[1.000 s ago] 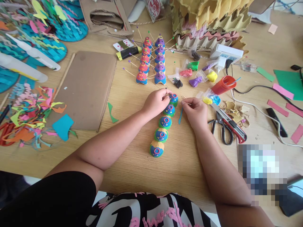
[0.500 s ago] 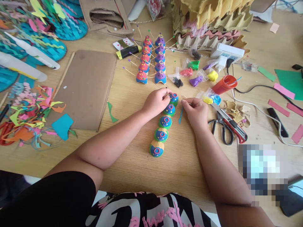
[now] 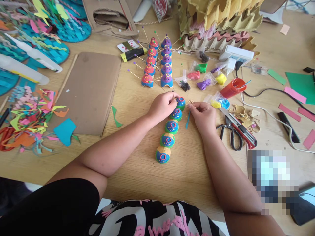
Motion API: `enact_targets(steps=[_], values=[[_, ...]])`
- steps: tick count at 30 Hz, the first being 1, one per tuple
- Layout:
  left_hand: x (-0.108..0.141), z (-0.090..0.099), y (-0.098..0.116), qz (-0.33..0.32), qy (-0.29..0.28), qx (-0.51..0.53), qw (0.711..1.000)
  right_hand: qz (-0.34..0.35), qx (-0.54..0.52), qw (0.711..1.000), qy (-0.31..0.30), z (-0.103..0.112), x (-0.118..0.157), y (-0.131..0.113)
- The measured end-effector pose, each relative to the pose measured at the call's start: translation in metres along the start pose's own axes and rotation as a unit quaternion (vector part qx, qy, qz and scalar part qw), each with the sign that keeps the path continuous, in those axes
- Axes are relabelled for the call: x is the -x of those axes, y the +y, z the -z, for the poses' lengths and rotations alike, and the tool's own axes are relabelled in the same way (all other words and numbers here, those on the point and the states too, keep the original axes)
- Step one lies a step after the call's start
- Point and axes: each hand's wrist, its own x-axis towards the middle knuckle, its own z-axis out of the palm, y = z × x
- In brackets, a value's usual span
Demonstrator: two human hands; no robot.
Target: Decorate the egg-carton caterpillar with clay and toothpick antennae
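A row of joined egg-carton cups, painted blue and green with red clay rings and small dots on them, runs up the table in front of me. At its far end my left hand is closed beside the last cup, its fingertips pinching a toothpick that has a dark ball on top. Whether the toothpick's lower end is in the cup, I cannot tell. Just right of the row, my right hand is closed on several bare toothpicks, their points sticking out to the left. A blue plastic strip lies near its fingers.
Two finished-looking rows, red cups and purple cups, bristle with toothpicks beyond. Bagged clay, an orange-red cup, scissors and a box cutter lie right. Cardboard and paper scraps lie left.
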Motion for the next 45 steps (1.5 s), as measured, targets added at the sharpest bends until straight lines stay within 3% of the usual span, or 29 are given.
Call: enact_targets(steps=[17,45], values=[[0.0006,0.0002,0.0001,-0.004,0.003,0.002,1.000,0.003,0.010,1.000,-0.022,0.0009,-0.0006,-0.0006],[0.0006,-0.0002,0.0006,0.004,0.003,0.006,1.000,0.017,0.050,0.999,0.010,-0.0018,0.0024,-0.0053]])
